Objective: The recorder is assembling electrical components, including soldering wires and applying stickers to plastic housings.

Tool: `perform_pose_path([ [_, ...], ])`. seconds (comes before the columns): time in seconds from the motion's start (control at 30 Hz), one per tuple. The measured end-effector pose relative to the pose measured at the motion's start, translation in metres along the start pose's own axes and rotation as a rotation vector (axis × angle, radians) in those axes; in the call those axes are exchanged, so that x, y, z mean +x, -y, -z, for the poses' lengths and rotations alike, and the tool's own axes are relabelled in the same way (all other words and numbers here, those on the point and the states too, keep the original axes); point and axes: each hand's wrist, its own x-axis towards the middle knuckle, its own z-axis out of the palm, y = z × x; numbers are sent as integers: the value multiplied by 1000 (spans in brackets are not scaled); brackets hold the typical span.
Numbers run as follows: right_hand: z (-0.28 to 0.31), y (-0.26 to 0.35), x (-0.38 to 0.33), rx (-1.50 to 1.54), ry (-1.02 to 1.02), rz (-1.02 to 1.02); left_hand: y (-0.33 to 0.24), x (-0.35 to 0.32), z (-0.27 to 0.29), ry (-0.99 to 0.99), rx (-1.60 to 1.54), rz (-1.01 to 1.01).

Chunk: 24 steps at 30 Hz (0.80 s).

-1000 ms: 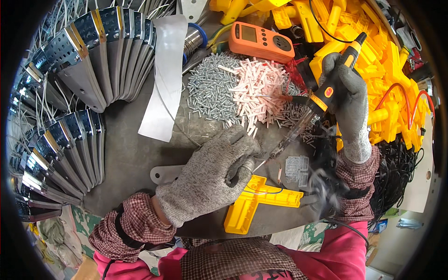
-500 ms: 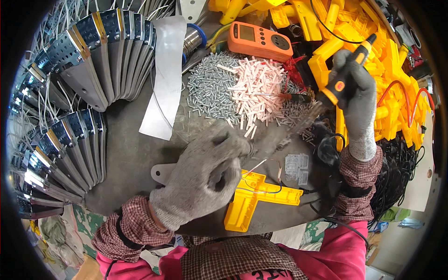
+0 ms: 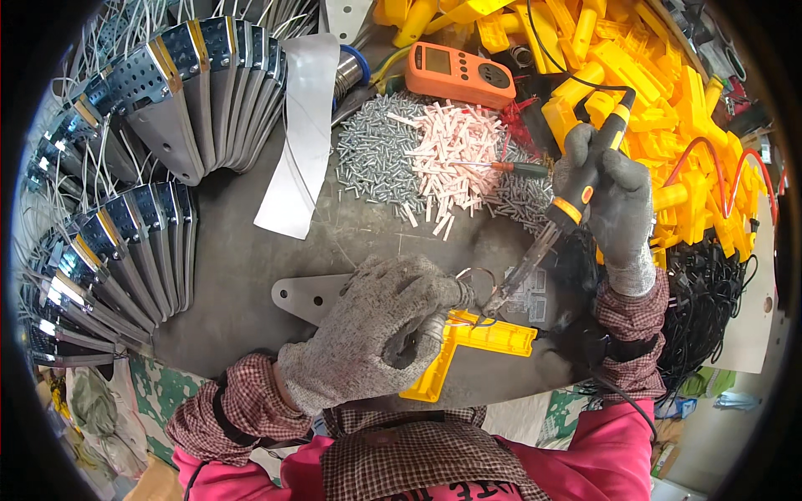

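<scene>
My right hand, in a grey glove, grips a soldering iron with a black and yellow handle. The iron slants down to the left, its tip close to my left fingertips. My gloved left hand is closed in a pinch above a yellow plastic housing. A thin wire curls out at those fingertips; the exact grip is partly hidden. The housing lies open side up, partly covered by my left hand. Beside it, under the iron, sit small clear plastic parts.
Grey screws and pale pink strips lie heaped beyond my hands, near an orange meter. Yellow housings and black cables pile up at right. Grey metal plates stand at left. A screwdriver rests on the heaps.
The soldering iron has come down and left, its tip now by the wire over the housing. My left hand has moved slightly down and right, uncovering more of a flat metal plate.
</scene>
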Motion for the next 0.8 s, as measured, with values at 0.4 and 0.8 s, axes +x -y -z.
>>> perform_pose_path([
  [0.4,0,0,4,-61,45,14,1,0,-2,9,-19,6],
  [0.8,3,-1,4,-30,65,16,-12,-4,23,-32,275,-40],
])
